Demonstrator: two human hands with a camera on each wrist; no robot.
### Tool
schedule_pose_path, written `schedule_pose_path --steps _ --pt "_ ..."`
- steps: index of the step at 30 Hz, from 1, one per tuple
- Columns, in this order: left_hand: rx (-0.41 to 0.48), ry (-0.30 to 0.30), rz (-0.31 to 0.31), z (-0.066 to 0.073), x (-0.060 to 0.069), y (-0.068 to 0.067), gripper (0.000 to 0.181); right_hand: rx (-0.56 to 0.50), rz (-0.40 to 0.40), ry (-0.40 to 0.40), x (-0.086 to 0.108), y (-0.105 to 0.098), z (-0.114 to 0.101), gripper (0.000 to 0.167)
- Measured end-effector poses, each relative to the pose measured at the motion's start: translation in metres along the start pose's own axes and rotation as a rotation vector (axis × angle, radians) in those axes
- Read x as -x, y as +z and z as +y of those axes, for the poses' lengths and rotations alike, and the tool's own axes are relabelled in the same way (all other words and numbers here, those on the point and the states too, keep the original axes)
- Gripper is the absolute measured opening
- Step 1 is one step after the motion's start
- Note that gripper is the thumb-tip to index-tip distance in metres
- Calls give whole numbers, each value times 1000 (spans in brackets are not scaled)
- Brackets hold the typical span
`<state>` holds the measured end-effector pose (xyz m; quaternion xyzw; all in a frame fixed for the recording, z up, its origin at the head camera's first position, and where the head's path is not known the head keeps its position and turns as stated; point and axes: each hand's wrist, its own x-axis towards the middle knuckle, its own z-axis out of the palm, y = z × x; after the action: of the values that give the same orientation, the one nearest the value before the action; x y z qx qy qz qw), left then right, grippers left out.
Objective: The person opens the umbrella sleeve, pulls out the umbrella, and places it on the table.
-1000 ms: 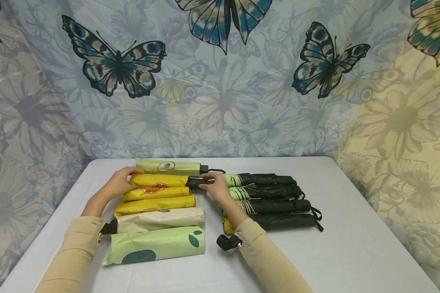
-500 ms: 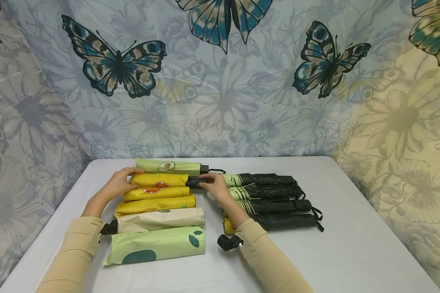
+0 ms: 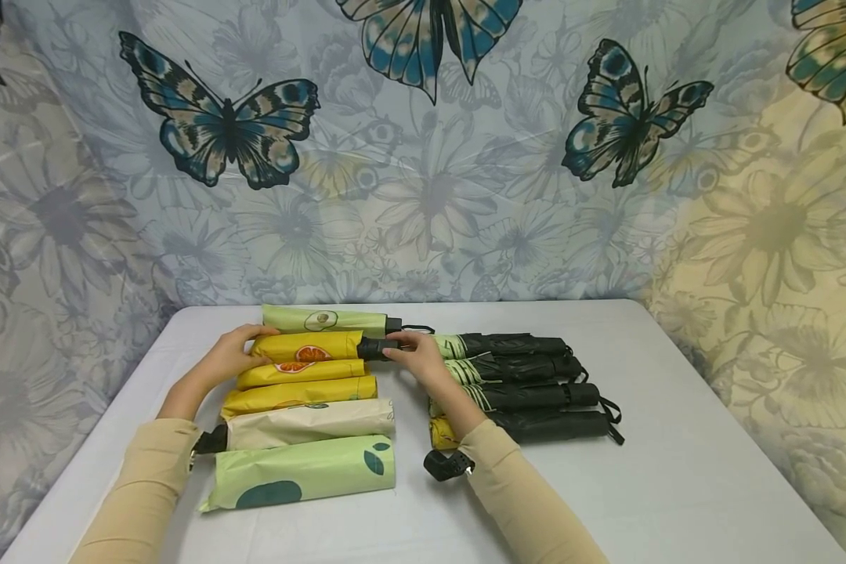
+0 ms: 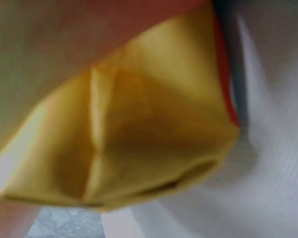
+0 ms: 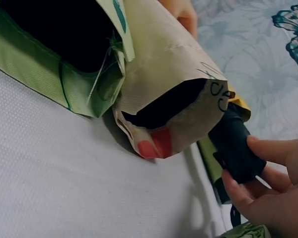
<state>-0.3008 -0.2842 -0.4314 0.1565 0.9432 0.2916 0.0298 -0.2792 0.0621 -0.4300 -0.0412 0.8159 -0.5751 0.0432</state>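
Note:
A folded umbrella in a yellow sleeve with an orange-slice print lies across the back left of the table. My left hand grips the sleeve's left end; in the left wrist view that yellow sleeve end is blurred and partly covered by the hand. At the other end, my right hand pinches the black umbrella handle between thumb and fingers. Just behind lies a green avocado-print sleeve with a black handle. Two yellow sleeves lie in front of the held one.
Nearer the front are a cream sleeve and a green leaf-print sleeve, their mouths gaping in the right wrist view. Several folded black umbrellas lie right of centre, partly behind the right forearm. A butterfly-print cloth hangs behind the table.
The yellow-sleeved umbrella has risen and turned slightly, showing more of its orange print. Both hands keep their hold with hardly any movement.

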Motion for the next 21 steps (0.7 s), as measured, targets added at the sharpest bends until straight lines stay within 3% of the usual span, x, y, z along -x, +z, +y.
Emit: schedule_pose_path --steps 11,21 --pt "29 -16 -19 -1 2 2 53 -59 21 8 1 -9 -8 33" --pt "18 -38 -11 1 3 2 45 -106 24 -9 2 -31 -10 37"
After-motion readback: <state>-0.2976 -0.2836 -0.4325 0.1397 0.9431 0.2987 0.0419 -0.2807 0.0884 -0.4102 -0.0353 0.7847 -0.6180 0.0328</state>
